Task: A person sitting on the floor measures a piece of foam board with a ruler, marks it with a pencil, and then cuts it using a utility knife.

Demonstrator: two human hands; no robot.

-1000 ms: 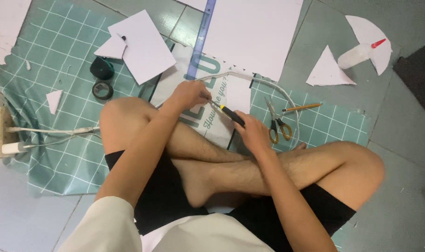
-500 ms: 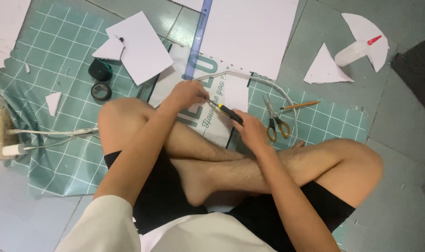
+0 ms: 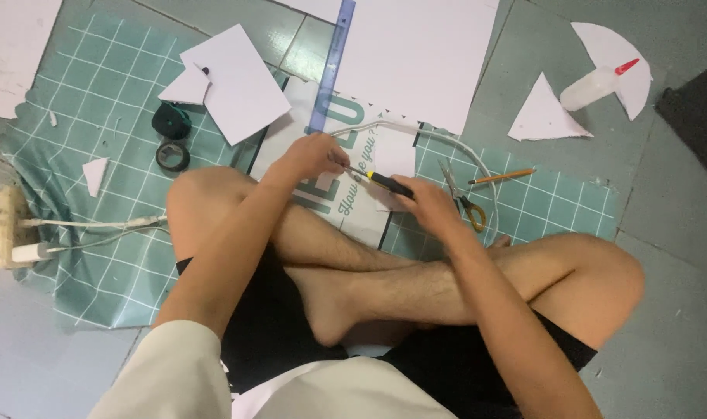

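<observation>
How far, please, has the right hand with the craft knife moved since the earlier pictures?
No real move: the right hand holds the craft knife beside the scissors.

My fingers (image 3: 334, 157) pinch a craft knife (image 3: 384, 182) with a glossy black-and-yellow plastic handle and metal tip. Under it lie matt white paper (image 3: 392, 155), a smooth green gridded cutting mat (image 3: 97, 101), and a translucent blue plastic ruler (image 3: 334, 66).

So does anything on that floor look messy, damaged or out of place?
The green gridded cutting mat is ragged and rumpled along its left edge. Small white paper offcuts lie scattered on it. Nothing looks spilled.
</observation>
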